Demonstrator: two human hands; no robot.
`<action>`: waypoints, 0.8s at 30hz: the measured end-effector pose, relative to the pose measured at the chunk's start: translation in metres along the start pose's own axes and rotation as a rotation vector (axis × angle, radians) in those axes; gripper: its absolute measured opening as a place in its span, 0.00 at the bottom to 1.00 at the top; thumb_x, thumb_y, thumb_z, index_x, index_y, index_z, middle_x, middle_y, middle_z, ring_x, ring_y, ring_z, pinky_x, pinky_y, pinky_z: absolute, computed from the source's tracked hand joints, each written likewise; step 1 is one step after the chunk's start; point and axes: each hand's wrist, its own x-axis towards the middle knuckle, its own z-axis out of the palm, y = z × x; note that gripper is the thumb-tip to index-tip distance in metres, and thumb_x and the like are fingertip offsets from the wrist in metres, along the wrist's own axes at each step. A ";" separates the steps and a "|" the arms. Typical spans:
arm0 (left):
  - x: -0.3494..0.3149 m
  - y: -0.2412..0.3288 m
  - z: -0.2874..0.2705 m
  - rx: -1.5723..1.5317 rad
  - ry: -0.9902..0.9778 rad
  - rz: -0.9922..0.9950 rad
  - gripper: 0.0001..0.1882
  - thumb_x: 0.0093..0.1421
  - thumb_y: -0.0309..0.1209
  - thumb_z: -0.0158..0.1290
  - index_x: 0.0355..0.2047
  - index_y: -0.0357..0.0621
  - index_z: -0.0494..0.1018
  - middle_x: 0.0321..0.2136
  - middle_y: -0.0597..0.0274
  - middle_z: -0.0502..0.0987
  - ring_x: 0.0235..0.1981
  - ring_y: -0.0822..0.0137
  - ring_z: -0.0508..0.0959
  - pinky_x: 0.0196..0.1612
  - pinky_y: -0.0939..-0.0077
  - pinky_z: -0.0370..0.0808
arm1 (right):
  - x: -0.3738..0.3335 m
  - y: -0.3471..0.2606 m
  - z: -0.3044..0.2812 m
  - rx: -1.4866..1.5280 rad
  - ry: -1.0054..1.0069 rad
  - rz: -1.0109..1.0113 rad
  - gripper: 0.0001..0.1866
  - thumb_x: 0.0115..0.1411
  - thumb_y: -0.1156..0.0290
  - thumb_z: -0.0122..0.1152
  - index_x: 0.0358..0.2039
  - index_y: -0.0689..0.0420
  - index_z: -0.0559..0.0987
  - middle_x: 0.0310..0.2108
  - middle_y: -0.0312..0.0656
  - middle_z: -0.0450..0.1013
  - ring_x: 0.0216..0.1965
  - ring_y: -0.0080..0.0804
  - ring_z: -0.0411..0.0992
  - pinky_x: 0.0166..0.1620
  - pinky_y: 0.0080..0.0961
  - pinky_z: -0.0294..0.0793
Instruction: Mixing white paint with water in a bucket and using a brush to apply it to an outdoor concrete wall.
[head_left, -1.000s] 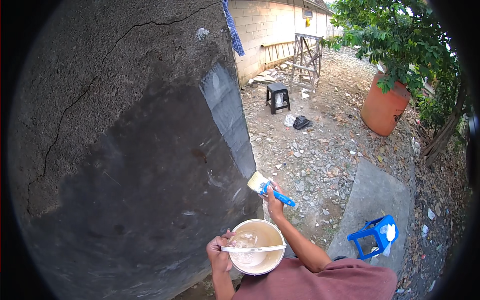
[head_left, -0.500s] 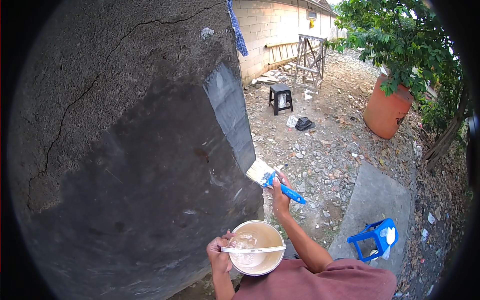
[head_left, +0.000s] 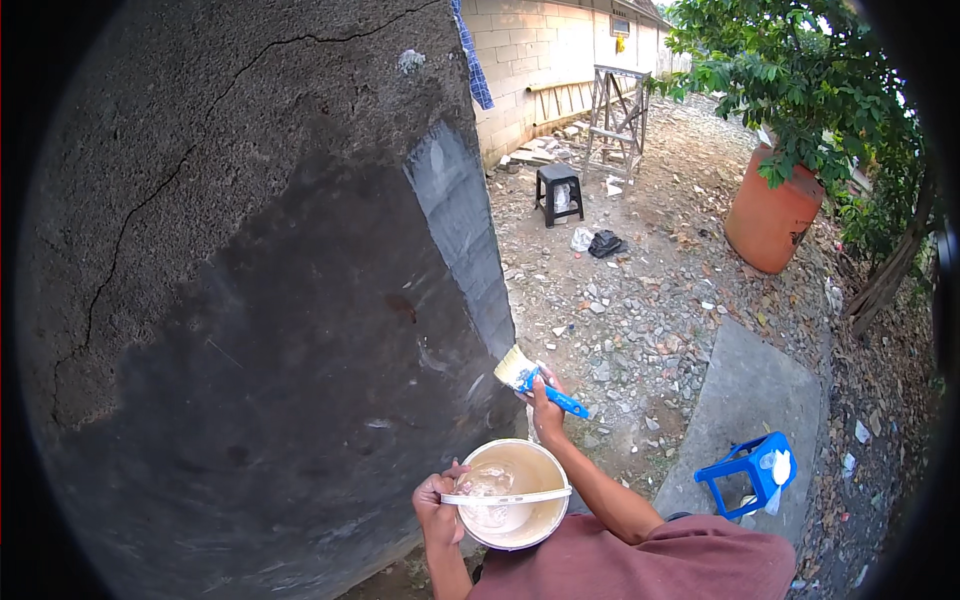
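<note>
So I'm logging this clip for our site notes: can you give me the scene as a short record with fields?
Setting: outdoors, gravel yard beside a rough grey wall
Wall state: lower part dark and wet-looking, a crack across the upper part
Left hand: grips a pale bucket by its rim
Right hand: holds a blue-handled brush, bristles at the wall's corner
Nearby: blue stool, black stool, orange pot
</note>
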 end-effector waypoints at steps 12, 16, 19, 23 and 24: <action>-0.002 0.001 0.001 0.009 -0.014 0.021 0.19 0.49 0.13 0.56 0.16 0.51 0.59 0.15 0.74 0.65 0.42 0.62 0.78 0.63 0.61 0.58 | 0.003 -0.067 0.029 0.027 0.003 -0.059 0.24 0.63 0.66 0.54 0.55 0.66 0.64 0.47 0.50 0.69 0.45 0.37 0.73 0.45 0.37 0.79; -0.002 0.001 0.004 -0.015 -0.019 0.023 0.19 0.49 0.14 0.57 0.15 0.50 0.59 0.17 0.73 0.67 0.41 0.62 0.78 0.64 0.60 0.56 | 0.008 -0.068 0.036 -0.010 -0.044 -0.105 0.23 0.63 0.68 0.53 0.55 0.66 0.65 0.47 0.50 0.69 0.46 0.36 0.72 0.45 0.36 0.79; -0.002 0.000 0.004 -0.037 -0.008 0.017 0.20 0.48 0.14 0.58 0.14 0.49 0.60 0.18 0.71 0.68 0.41 0.63 0.78 0.64 0.58 0.55 | 0.012 -0.046 0.029 0.028 -0.046 -0.085 0.22 0.64 0.68 0.54 0.55 0.65 0.65 0.47 0.49 0.69 0.46 0.35 0.72 0.45 0.35 0.79; 0.001 -0.003 0.002 -0.070 0.003 0.032 0.20 0.49 0.14 0.57 0.15 0.49 0.59 0.18 0.70 0.68 0.42 0.63 0.77 0.64 0.57 0.56 | 0.011 -0.017 0.012 -0.042 -0.014 -0.040 0.22 0.63 0.69 0.54 0.55 0.65 0.65 0.46 0.48 0.69 0.44 0.33 0.73 0.45 0.33 0.79; 0.001 -0.002 0.004 -0.069 0.002 0.030 0.20 0.49 0.14 0.57 0.15 0.49 0.59 0.18 0.70 0.68 0.42 0.63 0.77 0.64 0.57 0.56 | 0.011 -0.011 0.009 0.008 -0.017 -0.027 0.22 0.63 0.69 0.54 0.55 0.65 0.65 0.46 0.47 0.70 0.44 0.32 0.73 0.45 0.33 0.79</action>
